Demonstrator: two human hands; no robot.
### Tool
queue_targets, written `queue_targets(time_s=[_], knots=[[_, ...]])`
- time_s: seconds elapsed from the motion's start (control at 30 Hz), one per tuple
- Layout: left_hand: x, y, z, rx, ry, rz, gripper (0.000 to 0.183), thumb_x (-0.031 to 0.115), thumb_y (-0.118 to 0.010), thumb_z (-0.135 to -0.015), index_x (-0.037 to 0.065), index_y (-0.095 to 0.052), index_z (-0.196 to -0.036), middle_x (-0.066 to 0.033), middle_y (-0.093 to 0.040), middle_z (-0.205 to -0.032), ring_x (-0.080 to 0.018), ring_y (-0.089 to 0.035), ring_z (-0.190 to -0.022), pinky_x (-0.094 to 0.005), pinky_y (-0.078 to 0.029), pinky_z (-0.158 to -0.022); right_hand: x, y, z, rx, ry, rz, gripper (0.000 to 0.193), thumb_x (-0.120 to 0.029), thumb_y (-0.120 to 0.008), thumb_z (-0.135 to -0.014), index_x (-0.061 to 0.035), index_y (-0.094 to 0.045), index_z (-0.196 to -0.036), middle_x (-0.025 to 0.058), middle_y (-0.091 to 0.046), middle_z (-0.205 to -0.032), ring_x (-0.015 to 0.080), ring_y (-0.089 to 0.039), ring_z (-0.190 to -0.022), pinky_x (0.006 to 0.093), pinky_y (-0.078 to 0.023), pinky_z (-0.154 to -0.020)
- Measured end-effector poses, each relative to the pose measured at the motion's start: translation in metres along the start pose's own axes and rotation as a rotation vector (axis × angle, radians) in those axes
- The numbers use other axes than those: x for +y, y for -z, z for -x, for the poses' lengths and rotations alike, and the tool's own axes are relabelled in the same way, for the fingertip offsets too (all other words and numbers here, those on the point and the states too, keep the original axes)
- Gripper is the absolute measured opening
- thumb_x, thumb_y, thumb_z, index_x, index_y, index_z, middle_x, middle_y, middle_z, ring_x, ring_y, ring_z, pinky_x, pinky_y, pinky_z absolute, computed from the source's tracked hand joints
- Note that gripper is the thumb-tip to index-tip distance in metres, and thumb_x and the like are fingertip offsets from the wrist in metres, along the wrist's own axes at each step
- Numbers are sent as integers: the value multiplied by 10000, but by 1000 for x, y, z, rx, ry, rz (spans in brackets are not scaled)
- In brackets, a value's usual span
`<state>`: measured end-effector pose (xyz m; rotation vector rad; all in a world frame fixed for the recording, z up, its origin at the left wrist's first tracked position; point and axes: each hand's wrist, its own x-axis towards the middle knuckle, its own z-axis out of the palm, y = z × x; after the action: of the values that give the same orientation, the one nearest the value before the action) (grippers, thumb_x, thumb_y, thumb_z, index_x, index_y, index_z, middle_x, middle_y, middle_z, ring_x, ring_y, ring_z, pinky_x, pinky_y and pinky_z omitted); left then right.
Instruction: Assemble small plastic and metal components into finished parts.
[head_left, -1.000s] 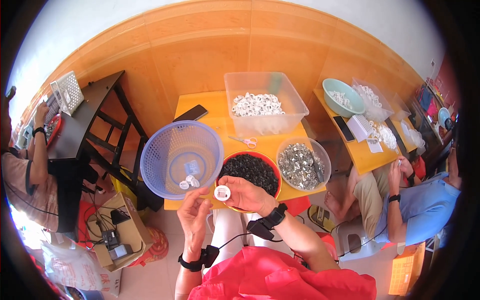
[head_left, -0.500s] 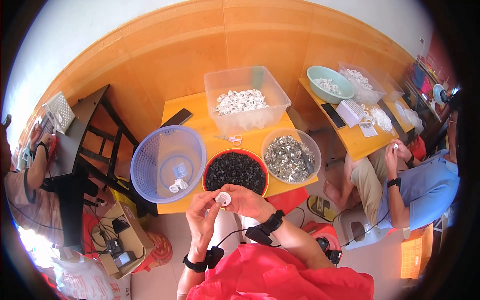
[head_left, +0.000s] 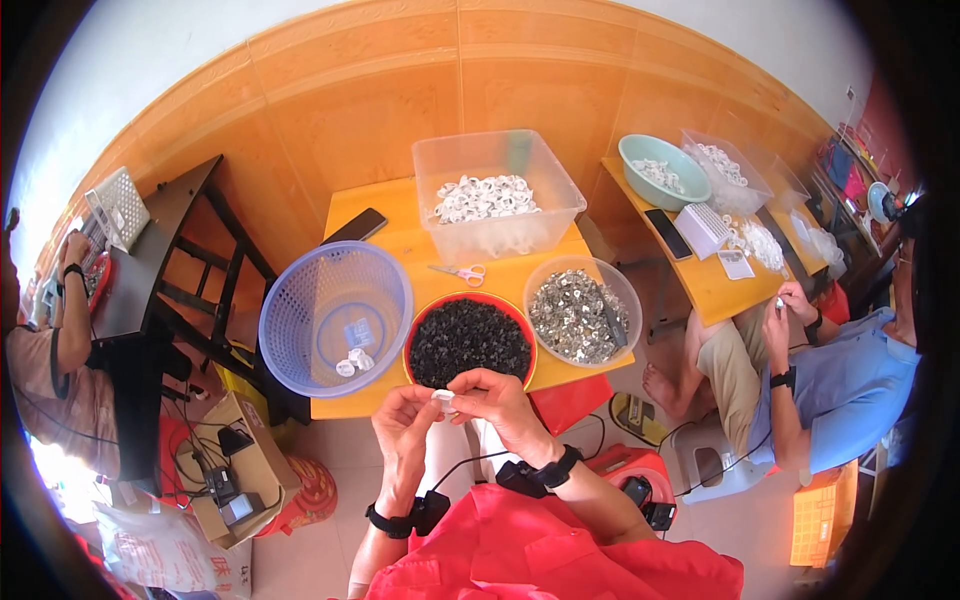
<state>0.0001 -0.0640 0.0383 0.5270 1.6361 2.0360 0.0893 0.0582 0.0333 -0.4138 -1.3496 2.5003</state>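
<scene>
Just over the table's front edge, my left hand [head_left: 405, 418] and my right hand [head_left: 503, 408] meet around a small round white plastic part [head_left: 443, 396]. Fingertips of both hands pinch it from either side; part of it is hidden by them. Right behind my hands, a red bowl [head_left: 533, 352] is heaped with small black pieces [head_left: 472, 340]. To its right, a clear round tub [head_left: 634, 300] holds small metal pieces [head_left: 575, 315]. At the left stands a blue-purple plastic basket [head_left: 285, 310] with a few white parts [head_left: 355, 362] inside.
A clear bin [head_left: 500, 240] of white parts stands at the back of the yellow table [head_left: 390, 270]. Scissors [head_left: 463, 272] and a phone [head_left: 357, 225] lie there too. A person in blue [head_left: 850, 390] works at the right table; another person [head_left: 65, 350] sits at the left. A carton [head_left: 245, 480] is on the floor.
The white part has been turned from facing up to more edge-on between my fingers. My right fingers have shifted round it. The person on the right has lowered their hands slightly.
</scene>
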Motion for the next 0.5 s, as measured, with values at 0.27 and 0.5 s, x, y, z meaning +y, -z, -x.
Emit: queue_targets(time_s=[0.27, 0.5], knots=[[-8, -3, 4, -190, 192, 159, 108, -42, -596, -808, -16, -551, -902, -114, -642, -841, -178, -652, -764, -280, -544, -703, -4, 6, 3, 165, 415, 582, 96, -11, -595, -840, 38, -640, -910, 53, -550, -841, 168, -622, -793, 257, -508, -679], [-17, -5, 3, -240, 223, 181, 124, -43, -607, -798, -9, -544, -899, -117, -632, -899, -175, -643, -824, -288, -543, -742, -17, 5, 11, 108, 610, 960, 151, 16, -581, -811, -5, -620, -955, 109, -533, -811, 265, -577, -728, 335, -462, -630]])
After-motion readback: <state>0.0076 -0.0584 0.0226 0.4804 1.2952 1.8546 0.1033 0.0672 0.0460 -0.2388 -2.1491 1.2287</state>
